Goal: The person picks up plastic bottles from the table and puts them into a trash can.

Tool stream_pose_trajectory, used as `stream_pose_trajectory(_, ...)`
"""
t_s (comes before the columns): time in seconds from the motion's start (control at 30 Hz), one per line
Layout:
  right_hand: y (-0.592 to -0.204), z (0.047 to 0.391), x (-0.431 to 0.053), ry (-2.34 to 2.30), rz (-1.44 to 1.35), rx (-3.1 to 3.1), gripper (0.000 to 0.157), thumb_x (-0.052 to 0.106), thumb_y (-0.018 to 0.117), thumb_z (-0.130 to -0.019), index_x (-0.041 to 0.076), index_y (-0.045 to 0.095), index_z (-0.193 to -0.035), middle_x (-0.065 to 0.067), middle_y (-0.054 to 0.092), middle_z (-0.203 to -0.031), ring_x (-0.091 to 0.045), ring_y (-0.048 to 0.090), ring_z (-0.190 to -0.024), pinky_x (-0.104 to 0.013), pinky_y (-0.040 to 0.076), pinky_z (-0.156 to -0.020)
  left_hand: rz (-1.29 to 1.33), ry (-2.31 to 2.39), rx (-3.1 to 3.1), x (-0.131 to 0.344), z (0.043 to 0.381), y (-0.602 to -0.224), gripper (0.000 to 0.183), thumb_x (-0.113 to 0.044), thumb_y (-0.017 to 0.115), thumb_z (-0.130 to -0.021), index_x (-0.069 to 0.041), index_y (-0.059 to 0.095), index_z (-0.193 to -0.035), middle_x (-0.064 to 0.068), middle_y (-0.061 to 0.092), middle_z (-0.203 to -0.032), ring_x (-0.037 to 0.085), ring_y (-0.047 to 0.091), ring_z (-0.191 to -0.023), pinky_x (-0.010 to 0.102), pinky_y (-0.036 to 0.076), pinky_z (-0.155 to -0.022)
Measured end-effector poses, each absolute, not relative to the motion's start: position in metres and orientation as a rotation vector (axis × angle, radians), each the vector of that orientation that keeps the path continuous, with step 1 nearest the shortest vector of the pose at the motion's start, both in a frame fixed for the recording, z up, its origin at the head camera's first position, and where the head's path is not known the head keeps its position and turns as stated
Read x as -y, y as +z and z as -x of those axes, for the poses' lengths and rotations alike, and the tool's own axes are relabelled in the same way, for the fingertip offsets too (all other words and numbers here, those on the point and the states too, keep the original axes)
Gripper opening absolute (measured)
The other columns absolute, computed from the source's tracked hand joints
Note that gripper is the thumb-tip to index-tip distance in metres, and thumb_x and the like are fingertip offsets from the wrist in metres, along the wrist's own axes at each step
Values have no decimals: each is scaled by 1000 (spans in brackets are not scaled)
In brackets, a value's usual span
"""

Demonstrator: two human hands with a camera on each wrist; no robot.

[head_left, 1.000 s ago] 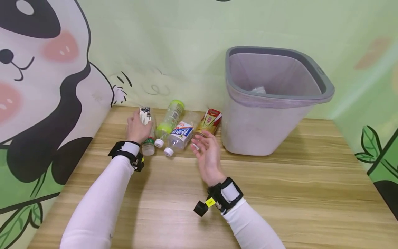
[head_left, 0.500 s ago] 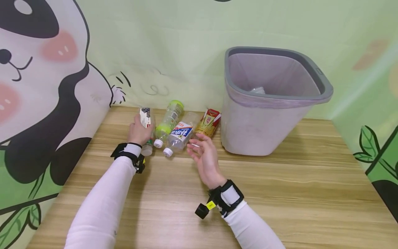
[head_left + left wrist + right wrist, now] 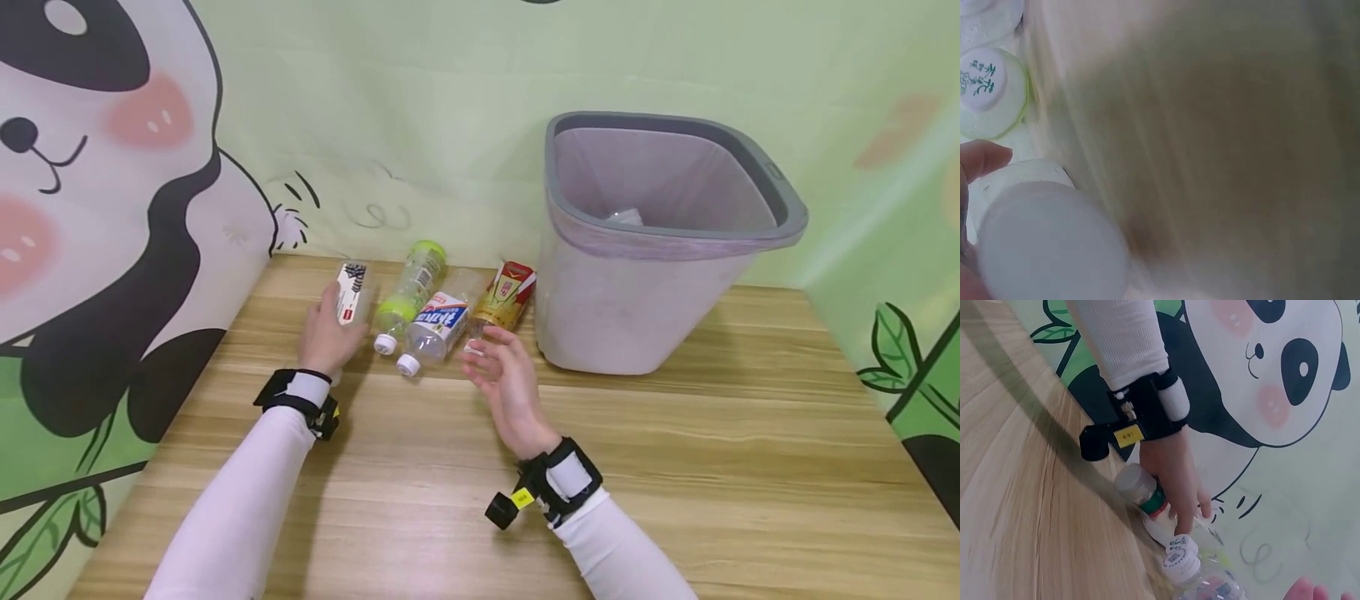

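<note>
My left hand (image 3: 330,337) grips a clear plastic bottle (image 3: 352,292) with a black-and-white label at the left of the row. In the right wrist view its pale cap (image 3: 1135,481) and a green band stick out below the hand; in the left wrist view the cap (image 3: 1054,244) fills the lower left. To its right lie a green-wrapped bottle (image 3: 411,283) and a clear bottle with a blue-and-white label (image 3: 438,321). My right hand (image 3: 513,387) holds nothing, its fingers loosely bent just in front of a red-and-gold bottle (image 3: 506,296).
A grey bin (image 3: 607,308) with a lining folded over its rim stands right of the bottles. Something clear (image 3: 626,217) lies inside it. The wooden table (image 3: 420,483) meets a green panda backdrop (image 3: 420,125) behind the row.
My left hand has drawn back slightly towards me with the bottle, and its cap end is now mostly hidden behind the hand in the head view. The right hand has barely shifted.
</note>
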State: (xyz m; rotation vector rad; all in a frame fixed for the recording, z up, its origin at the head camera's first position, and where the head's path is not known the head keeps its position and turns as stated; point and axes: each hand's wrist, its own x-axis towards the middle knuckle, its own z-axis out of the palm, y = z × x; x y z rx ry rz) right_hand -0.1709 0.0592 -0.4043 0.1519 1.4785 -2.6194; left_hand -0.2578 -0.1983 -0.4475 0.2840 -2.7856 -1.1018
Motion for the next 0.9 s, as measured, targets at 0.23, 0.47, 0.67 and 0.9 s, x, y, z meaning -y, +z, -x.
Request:
stream_pose_trajectory(0.23, -406, 171, -70, -2585, -131, -1540, 36, 8, 43, -95, 1, 40, -131, -20, 53, -118, -30, 57, -103, -39, 48, -93, -243, -1044, 2745, 197, 244, -451, 85, -18, 65, -81, -16, 17, -152, 30, 40, -125, 39, 49, -92, 50, 48, -75)
stream_pose_trajectory(0.47, -406, 171, -79, -2559, -110, -1580, 34, 6, 43, -95, 2, 41, -129, -17, 55, -114, -29, 57, -100, -38, 49, -91, -174, -979, 2684, 189, 226, -442, 84, -18, 66, -81, -17, 20, -152, 28, 41, -120, 36, 49, -88, 48, 49, -71)
stream_pose_trajectory(0.67, -404, 170, -83, -2538, -88, -1608, 35, 3, 41, -94, 3, 41, -129, -18, 53, -115, -27, 56, -100, -36, 49, -90, -105, -989, 2612, 180, 214, -433, 85, -17, 68, -81, -16, 20, -151, 29, 41, -119, 36, 48, -89, 49, 48, -71)
stream_pose_trajectory(0.9, -402, 169, -88, -2532, -19, -1656, 37, 0, 41, -91, 1, 41, -129, -23, 51, -119, -31, 55, -103, -48, 42, -98, -11, -1032, 2497, 161, 205, -425, 85, -13, 71, -79, -11, 24, -150, 30, 42, -121, 35, 49, -89, 48, 49, -71)
